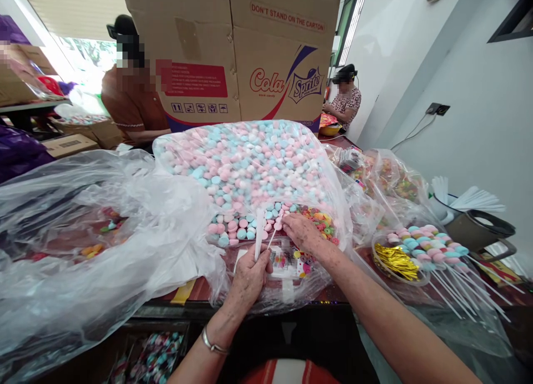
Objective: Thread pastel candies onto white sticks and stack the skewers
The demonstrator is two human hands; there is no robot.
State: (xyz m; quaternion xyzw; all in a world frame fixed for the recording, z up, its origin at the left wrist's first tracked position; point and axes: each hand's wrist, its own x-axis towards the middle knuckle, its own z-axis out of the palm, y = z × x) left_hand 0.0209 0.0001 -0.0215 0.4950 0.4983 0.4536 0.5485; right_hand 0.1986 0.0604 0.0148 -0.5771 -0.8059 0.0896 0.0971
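Observation:
My left hand [249,276] is closed around a thin white stick [259,234] that points up toward a heap of pink, blue and white marshmallow candies [245,167] inside a big clear plastic bag. My right hand [302,232] reaches into the bag's opening, fingertips pinched on a pink candy [277,226] at the top of a second thin stick. Small colourful ring candies [322,220] lie just right of that hand. A silver bracelet circles my left wrist.
Finished candy sticks [428,245] and gold twist ties [395,260] lie on a tray at right, beside a dark pot with white sticks [474,198]. Crumpled clear plastic [83,234] fills the left. A large Cola/Sprite carton [250,51] stands behind. Two other people sit beyond.

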